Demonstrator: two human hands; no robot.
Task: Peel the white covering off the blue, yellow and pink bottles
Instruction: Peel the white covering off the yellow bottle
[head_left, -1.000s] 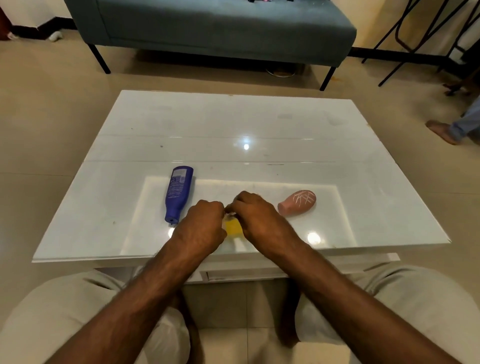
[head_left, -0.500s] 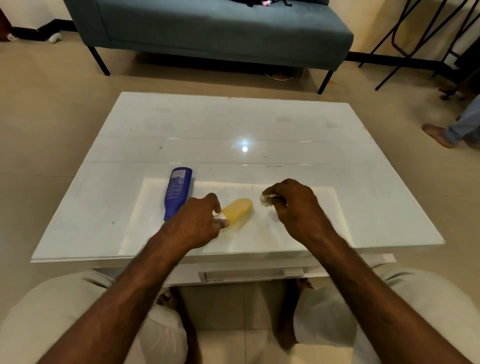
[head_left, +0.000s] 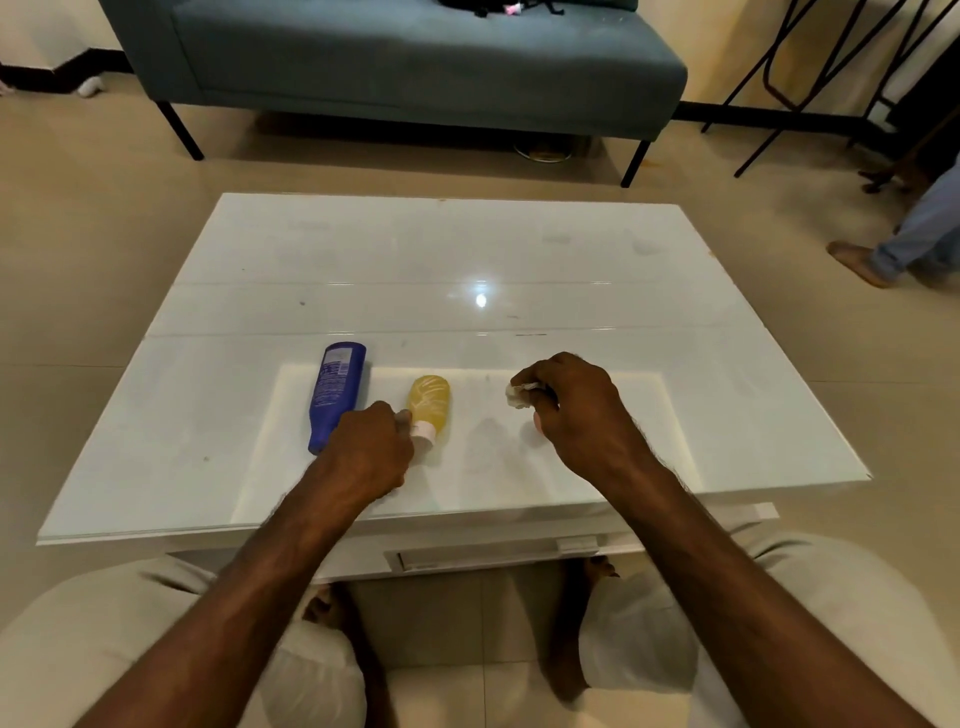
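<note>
The yellow bottle (head_left: 430, 401) lies on the white table (head_left: 467, 249), base pointing away, with thin white streaks on its far end. My left hand (head_left: 369, 452) pinches its white cap end (head_left: 423, 434). The blue bottle (head_left: 337, 395) lies just left of it, parallel and bare of white covering. My right hand (head_left: 576, 410) hovers to the right, fingers closed on a small crumpled piece of white covering (head_left: 517, 393). The pink bottle is not visible; my right hand covers the spot where it lay.
A teal sofa (head_left: 415, 57) stands beyond the table. Another person's leg and foot (head_left: 883, 254) are on the floor at the right. Black metal chair legs (head_left: 810, 67) stand at the back right. My knees sit below the table's near edge.
The white piece came off the yellow bottle in my right hand, which moved right over the pink bottle's place. My left hand swung the yellow bottle round beside the blue one.
</note>
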